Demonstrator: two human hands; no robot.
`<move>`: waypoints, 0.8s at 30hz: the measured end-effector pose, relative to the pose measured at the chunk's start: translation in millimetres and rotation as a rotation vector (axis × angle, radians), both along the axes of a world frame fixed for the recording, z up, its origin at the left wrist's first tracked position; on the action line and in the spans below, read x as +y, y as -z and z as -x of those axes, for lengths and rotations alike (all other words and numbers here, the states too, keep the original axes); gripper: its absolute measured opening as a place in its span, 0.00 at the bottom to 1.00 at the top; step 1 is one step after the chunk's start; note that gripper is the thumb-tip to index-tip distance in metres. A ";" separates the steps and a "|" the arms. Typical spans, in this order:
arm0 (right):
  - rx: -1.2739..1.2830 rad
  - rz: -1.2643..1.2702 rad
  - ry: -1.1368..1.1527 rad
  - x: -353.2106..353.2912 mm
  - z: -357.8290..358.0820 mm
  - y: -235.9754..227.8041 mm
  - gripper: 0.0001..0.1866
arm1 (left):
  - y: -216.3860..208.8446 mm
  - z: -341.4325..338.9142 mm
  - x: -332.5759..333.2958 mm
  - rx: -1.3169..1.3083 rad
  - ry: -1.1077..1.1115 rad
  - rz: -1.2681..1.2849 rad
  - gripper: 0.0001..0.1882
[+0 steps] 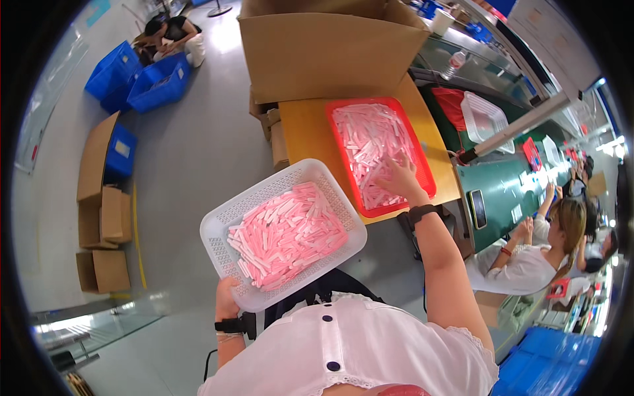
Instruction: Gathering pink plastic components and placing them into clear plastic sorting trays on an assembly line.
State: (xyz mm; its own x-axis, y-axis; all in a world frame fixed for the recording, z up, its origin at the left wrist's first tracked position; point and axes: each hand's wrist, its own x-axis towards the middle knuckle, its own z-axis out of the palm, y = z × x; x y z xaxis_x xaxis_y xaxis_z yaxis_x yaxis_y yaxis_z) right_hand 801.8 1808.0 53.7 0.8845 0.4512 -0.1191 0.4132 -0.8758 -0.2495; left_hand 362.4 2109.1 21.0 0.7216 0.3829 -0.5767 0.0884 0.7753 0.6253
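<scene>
White perforated basket (pixel 221 237), one: in front of the person's body, beside the near-left corner of the red tray; holds a broad heap of slim pink-and-white pieces (pixel 290 231), bare basket floor showing around it. Red tray (pixel 376 211), one: on the yellow surface (pixel 304 132), below a large cardboard box (pixel 330 59); filled nearly edge to edge with like pieces, looser and more crosswise in their lie. Left hand (pixel 228 298): at the basket's near-left corner, fingers closed on its rim. Right hand (pixel 401 178): in the red tray, fingers parted and bent over the pieces, touching them; whether any piece is pinched cannot be told. State of work, as judged: under way, a good share gathered in the basket, a large quantity left loose in the tray. Obscured: pieces under the right palm; left fingertips, behind the basket wall; lower layers of both heaps, hence their depth; the basket's underside, so any support beneath it is undetermined; the cardboard box's contents, its top cut off by the upper edge.
</scene>
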 end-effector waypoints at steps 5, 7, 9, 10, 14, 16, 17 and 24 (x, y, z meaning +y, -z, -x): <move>0.001 0.124 -0.077 -3.2 16.6 -10.4 0.53 | 12.4 4.4 -1.1 -0.027 -0.034 0.042 0.25; -0.004 0.070 -0.074 -12.7 5.6 -10.7 0.53 | 12.3 1.4 -3.0 -0.020 -0.022 0.021 0.25; -0.001 0.016 -0.079 -19.5 -3.9 -6.4 0.52 | 12.7 5.3 -3.4 -0.006 -0.018 -0.001 0.25; 0.013 -0.017 -0.056 -16.9 -6.8 -5.8 0.52 | 14.2 5.8 -1.9 -0.008 -0.025 0.004 0.25; 0.034 -0.013 -0.012 0.3 0.4 -4.0 0.50 | 12.6 7.1 -0.3 -0.016 -0.022 0.011 0.26; 0.019 0.028 -0.001 11.2 7.3 -4.0 0.49 | 9.8 6.7 1.2 -0.032 0.006 0.025 0.27; 0.000 0.022 -0.010 15.1 9.6 -3.7 0.49 | 8.9 7.1 1.8 -0.049 0.035 0.041 0.27; 0.054 -0.027 -0.045 9.7 -1.3 -4.8 0.52 | 2.8 -3.0 2.0 -0.020 0.001 0.051 0.27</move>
State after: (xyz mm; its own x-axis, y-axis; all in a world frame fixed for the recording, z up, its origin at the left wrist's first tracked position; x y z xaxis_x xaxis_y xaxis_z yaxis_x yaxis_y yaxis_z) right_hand 803.1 1817.7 58.5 0.8559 0.4939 -0.1533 0.4372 -0.8494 -0.2956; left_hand 365.4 2111.1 18.3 0.7338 0.3523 -0.5809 0.0772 0.8063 0.5865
